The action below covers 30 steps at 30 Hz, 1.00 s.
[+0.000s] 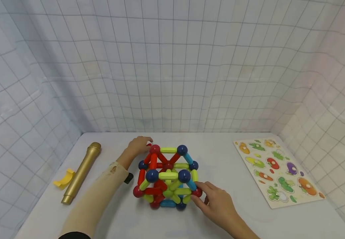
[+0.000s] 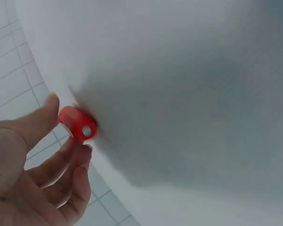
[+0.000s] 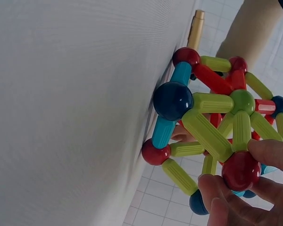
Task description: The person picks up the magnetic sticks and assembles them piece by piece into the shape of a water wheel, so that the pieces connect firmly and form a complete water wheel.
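Observation:
A frame of coloured rods and balls (image 1: 166,179) stands on the white table (image 1: 238,212), near the middle. My left hand (image 1: 146,142) reaches behind its far left corner and pinches a short red rod (image 1: 149,145). In the left wrist view the thumb and fingers of that hand (image 2: 68,129) hold the red rod (image 2: 78,123) by its end, just above the table. My right hand (image 1: 202,195) is at the near right bottom corner of the frame. Its thumb and fingers (image 3: 212,186) grip a red ball (image 3: 239,170) (image 1: 197,191) that is still joined to green rods.
A gold tube (image 1: 81,172) and a yellow curved piece (image 1: 64,178) lie at the left of the table. A wooden peg puzzle board (image 1: 277,171) lies at the right. Grid-patterned cloth walls (image 1: 172,66) enclose the table on three sides.

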### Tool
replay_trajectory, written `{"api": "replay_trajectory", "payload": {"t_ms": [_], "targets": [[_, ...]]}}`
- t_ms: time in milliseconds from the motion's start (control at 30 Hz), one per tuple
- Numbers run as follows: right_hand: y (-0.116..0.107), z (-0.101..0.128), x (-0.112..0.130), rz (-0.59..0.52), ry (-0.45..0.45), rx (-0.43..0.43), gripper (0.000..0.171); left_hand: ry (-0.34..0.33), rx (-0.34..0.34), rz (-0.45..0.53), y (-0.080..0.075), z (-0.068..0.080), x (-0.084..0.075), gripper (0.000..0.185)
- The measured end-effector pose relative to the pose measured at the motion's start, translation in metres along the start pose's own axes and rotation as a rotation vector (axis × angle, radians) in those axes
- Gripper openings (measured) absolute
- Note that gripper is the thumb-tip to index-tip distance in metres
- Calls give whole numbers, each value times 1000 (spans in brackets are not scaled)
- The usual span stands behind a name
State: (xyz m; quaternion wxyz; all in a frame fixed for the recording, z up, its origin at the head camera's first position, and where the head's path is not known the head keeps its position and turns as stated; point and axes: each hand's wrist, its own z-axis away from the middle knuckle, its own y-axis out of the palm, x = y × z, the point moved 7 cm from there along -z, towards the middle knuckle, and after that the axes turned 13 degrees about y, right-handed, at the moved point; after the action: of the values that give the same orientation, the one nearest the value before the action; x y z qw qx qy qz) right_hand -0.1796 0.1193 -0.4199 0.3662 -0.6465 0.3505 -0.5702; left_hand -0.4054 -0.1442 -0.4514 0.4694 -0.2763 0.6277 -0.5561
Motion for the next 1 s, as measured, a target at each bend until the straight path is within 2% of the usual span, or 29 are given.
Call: {"api": "replay_trajectory", "payload": {"t_ms": [100, 267, 367, 467, 533, 600, 667, 733, 800, 867, 933, 1000], "targets": [[1, 1, 2, 0, -13, -9, 41, -8, 30, -14, 2, 8, 2, 40], [-1, 1, 3, 13, -26, -43, 40, -77, 98, -66, -2, 26, 8, 33], [-2, 1, 4, 16, -22, -52, 40, -94, 102, -74, -8, 35, 13, 26], [-2, 1, 3, 16, -1, -46, 40, -104, 23, 1, -25, 43, 15, 25], [-2, 1, 2, 19, 20, -41, 40, -101, -101, 113, -48, 50, 9, 29], [-2, 1, 0, 22, 40, -33, 41, -74, -234, 247, -78, 58, -9, 32], [-2, 2, -1, 22, 52, -25, 42, -16, -343, 357, -107, 69, -38, 34], [-1, 3, -1, 19, 54, -21, 42, 66, -388, 397, -127, 81, -75, 35], [-1, 3, 0, 15, 50, -19, 42, 139, -376, 358, -135, 93, -113, 33], [-1, 3, 1, 14, 40, -19, 41, 205, -332, 285, -133, 104, -147, 30], [-2, 3, 2, 17, 29, -18, 40, 247, -272, 221, -124, 111, -172, 28], [-2, 2, 3, 18, 17, -15, 40, 274, -221, 200, -114, 115, -188, 26]]}}
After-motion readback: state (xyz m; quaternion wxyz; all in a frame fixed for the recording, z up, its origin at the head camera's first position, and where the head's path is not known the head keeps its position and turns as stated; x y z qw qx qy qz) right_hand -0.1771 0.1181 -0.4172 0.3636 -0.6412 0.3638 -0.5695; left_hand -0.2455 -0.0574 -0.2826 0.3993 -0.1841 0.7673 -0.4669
